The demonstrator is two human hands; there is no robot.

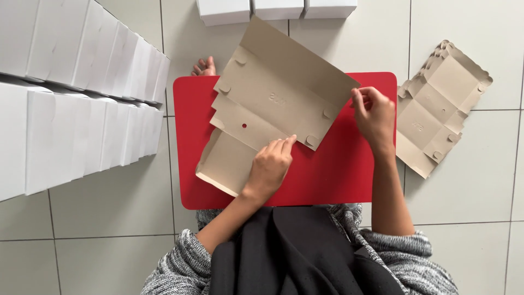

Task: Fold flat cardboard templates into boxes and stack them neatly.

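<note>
A flat brown cardboard box blank (273, 104), creased and die-cut with a small round hole, lies tilted on a red board (338, 175). My left hand (270, 166) presses flat on the blank's near edge, fingertips at a fold line. My right hand (374, 114) pinches the blank's right corner between thumb and fingers, lifting that side slightly. The far part of the blank stands up off the board.
A stack of the same unfolded blanks (439, 106) lies on the tiled floor to the right. Two rows of finished white boxes (82, 98) stand at the left, more white boxes (275, 8) at the top. Toes of a foot (204, 66) show beyond the board.
</note>
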